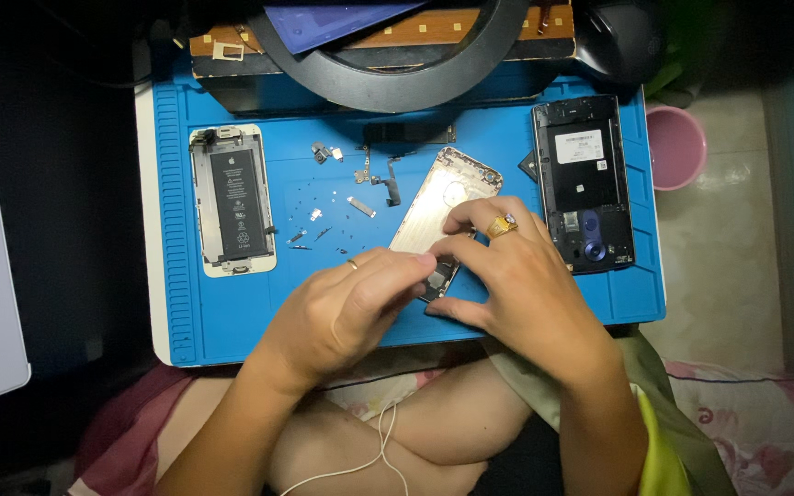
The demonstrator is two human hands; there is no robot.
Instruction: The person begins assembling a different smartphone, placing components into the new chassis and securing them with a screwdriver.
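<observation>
The gold metal phone back shell (441, 204) lies tilted on the blue silicone work mat (222, 312), its lower end under both hands. The left hand (351, 308) pinches this end with curled fingers. The right hand (516, 276) presses on it, fingers bent.

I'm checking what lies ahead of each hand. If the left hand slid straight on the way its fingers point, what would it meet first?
The left hand points up-right, fingertips at the gold phone shell; it would likely meet the right hand first.
</observation>
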